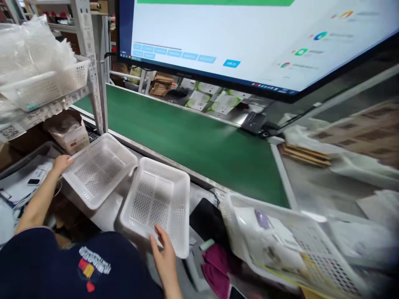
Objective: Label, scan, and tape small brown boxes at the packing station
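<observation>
My left hand (62,163) is closed on the left rim of a white plastic basket (99,169) with a perforated bottom and nothing inside. To its right, with its upper corner close to the first one, lies a second white basket (156,199), also bare inside. My right hand (164,251) is at the near rim of this second basket. Its thumb and fingers are apart, and whether they touch the rim is hard to tell.
A green conveyor belt (187,133) runs behind the baskets, under a large monitor (218,37). A filled white basket (274,232) stands at right, near a maroon cloth (215,270) and a black pad (208,220). Plastic bags (31,45) fill the left shelf.
</observation>
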Tool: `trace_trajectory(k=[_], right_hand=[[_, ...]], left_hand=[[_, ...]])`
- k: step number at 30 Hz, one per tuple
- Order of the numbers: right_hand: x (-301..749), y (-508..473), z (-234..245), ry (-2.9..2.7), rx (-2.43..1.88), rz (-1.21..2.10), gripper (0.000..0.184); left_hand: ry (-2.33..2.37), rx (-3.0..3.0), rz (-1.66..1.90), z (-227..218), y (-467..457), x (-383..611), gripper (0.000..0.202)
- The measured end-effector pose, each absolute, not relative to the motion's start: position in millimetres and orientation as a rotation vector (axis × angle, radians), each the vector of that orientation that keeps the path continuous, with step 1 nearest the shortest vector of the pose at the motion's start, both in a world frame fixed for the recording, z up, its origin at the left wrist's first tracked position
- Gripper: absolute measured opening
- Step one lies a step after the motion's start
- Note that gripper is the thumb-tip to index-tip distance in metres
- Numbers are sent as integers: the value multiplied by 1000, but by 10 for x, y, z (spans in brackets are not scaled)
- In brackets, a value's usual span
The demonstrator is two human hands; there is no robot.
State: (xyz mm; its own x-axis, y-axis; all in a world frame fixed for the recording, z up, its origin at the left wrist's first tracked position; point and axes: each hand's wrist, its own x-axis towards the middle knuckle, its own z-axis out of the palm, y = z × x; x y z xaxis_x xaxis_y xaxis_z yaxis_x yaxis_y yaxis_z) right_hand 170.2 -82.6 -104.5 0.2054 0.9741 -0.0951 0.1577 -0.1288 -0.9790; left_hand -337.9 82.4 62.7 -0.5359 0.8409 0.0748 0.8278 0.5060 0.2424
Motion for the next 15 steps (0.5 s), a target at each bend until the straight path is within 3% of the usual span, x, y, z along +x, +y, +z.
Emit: trace_trajectory(k=[4,8,11,15], right_hand=[[1784,-540,-967,-1057,-1606,994,75],[2114,-470,-928,-892,-1749,915,83],[2409,-523,-916,-707,-1756,879,85],[2823,-757,-994,-508,-1799,897,69]], left_hand=[[2742,1642,519,1055,485,-3378,36],[2466,1838,860,1186,227,-2659,32],[2072,1767,916,919,337,-1788,36],[1926,1595,730,277,538,-803,36]])
